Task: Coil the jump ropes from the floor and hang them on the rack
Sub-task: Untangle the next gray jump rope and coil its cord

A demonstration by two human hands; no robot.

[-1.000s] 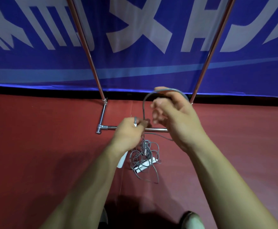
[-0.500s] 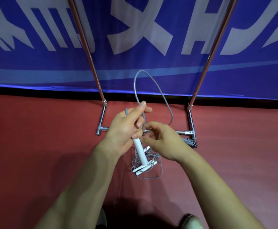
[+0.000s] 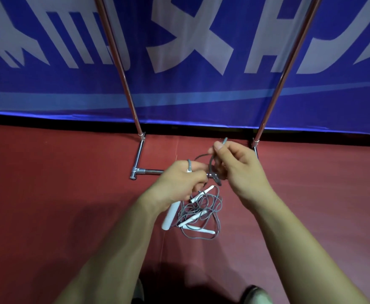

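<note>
Fingers (image 3: 218,148) pinching 1 rope (image 3: 211,165), 2 rack poles (image 3: 121,69)

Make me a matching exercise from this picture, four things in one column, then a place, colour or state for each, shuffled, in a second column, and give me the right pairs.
Column one
1. left hand
2. right hand
3. rope pile
4. banner

Column two
A. blue with white lettering, behind the rack
B. lying tangled on the red floor
C. grips a white handle
D. pinches the grey cord

Pairs: 1-C, 2-D, 3-B, 4-A.
</note>
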